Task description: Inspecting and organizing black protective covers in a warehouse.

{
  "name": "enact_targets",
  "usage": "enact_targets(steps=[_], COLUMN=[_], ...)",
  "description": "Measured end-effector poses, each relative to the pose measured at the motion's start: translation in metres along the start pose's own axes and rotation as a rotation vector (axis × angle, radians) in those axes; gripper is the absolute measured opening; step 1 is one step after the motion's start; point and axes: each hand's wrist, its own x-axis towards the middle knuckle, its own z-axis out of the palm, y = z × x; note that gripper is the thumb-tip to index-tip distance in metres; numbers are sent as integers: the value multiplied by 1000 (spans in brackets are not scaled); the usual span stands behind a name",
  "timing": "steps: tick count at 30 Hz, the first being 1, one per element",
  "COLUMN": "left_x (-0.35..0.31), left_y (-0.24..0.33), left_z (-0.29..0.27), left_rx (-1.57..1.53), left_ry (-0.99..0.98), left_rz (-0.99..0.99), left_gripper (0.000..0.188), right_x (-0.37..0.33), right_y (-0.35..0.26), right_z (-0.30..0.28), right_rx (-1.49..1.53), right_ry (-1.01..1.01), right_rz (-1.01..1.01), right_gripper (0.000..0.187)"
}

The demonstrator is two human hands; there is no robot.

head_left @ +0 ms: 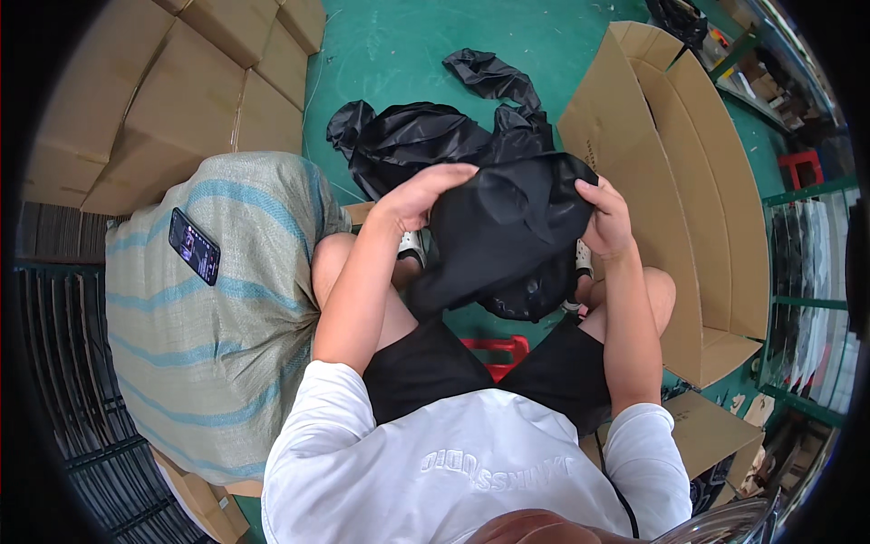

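A piece of soft black fabric (512, 231) is stretched between my two hands above my lap, its lower left end hanging down. My left hand (426, 194) grips its upper left edge, the thumb side along the top. My right hand (605, 216) pinches its upper right corner. What exact kind of item the fabric is, I cannot make out. Beyond it on the floor lies a heap of shiny black material (421, 136), with a narrower black piece (489, 74) trailing off at the far side. More black material (526, 295) shows below the fabric, between my feet.
At my left stands a bulging striped woven sack (217, 354) with a phone (194, 247) on top. Stacked cardboard boxes (172, 100) rise behind it. An open cardboard carton (625, 118) stands at the right, near a shelf rack (807, 299). A red stool (507, 354) shows beneath me.
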Motion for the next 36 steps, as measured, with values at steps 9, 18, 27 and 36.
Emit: enact_targets(steps=[9,18,27,36], left_x=[-5,-15,-12,-8], left_y=[3,0,7,17], left_z=[1,4,-25,-4], left_rx=[-288,-399,-362,-200], left_ry=[-371,-409,-380,-140], left_rz=[321,396,527,366], left_gripper=[32,43,41,31], right_x=[-11,-33,-41,-35], right_y=[-9,-9,-30,-51], right_z=[-8,0,-17,-21], right_rx=[-31,131,-121,-375], right_ry=[-107,-119,-367,-38], right_rz=[145,85,29,46], right_gripper=[34,62,67,17])
